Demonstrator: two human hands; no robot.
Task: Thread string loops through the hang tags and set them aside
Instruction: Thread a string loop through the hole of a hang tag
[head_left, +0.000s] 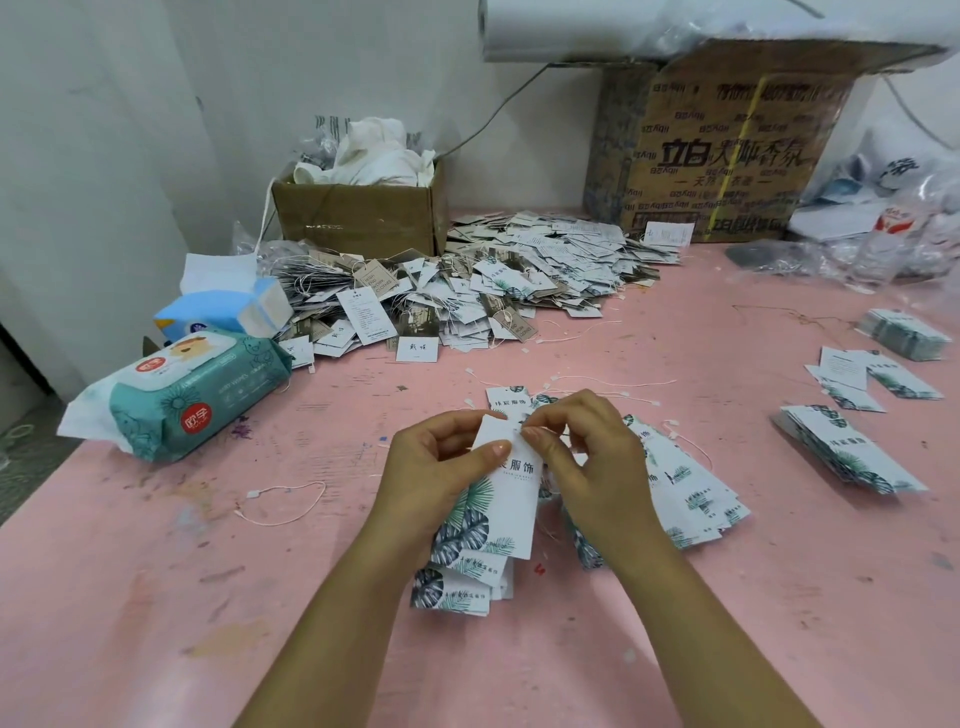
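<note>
— What do your hands have, seen from the head camera?

— My left hand (441, 467) grips one tag (511, 499), held up over the near middle of the desk (208, 623). The thumb is curled across its white face and the other fingers are behind it. My right hand (587, 457) pinches the tag's top corner, thumb and forefinger closed together and the other fingers loosely curled. Whether a string sits between those fingertips I cannot tell; it is too fine to see.

— And the other tags?

— A small stack (462, 587) lies on the desk under the held tag, beside my left wrist. A fan (691, 493) of leaf-printed tags spreads just beside my right hand, with loose strings (639, 384) on the desk beyond it. One loop (291, 512) lies alone, left of my left hand.

— Anything strung?

— A heap (493, 280) of tags with strings runs along the far edge, touching a small box (358, 218) and reaching a big box (727, 150) at the far right corner. Two piles (847, 452) sit near the right edge, well apart from my hands. A wipes pack (187, 400) lies near the left edge.
</note>
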